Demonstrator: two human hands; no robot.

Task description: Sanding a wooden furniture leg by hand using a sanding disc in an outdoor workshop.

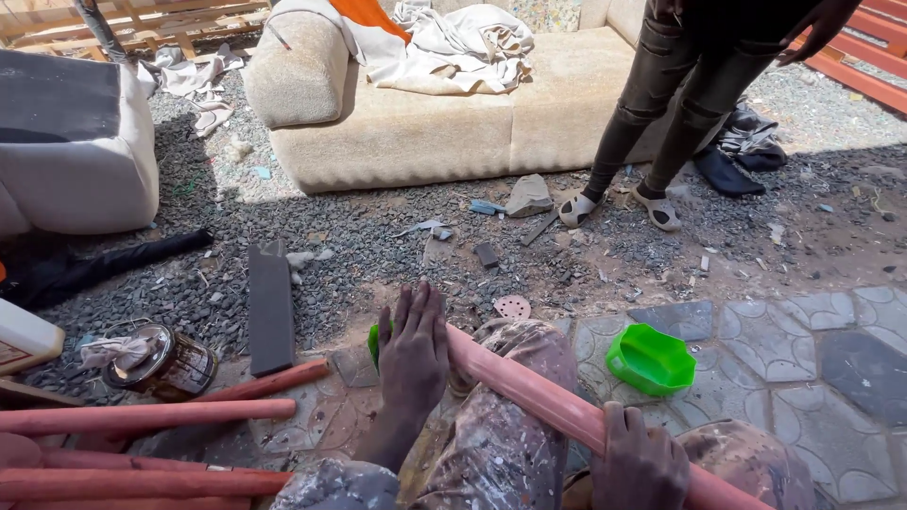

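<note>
Gravel yard — reddish wooden pole (539,392) under left hand (413,354), in right hand (641,463) grip.

The long reddish-pink wooden pole (539,392) runs out of the picture at the bottom edge past the right hand (641,467), so its far end is unseen, and its other end is hidden under the flat left hand (414,354). A small green thing (374,342) peeks out just beside the left hand; too little shows to name it. Left of the hands, the stacked reddish poles (142,416) are cut off by the left edge. Beyond the hands, the standing person in dark trousers (675,104) is cut off above the thighs. The white plastic container (24,338) at far left shows only a corner.
</note>
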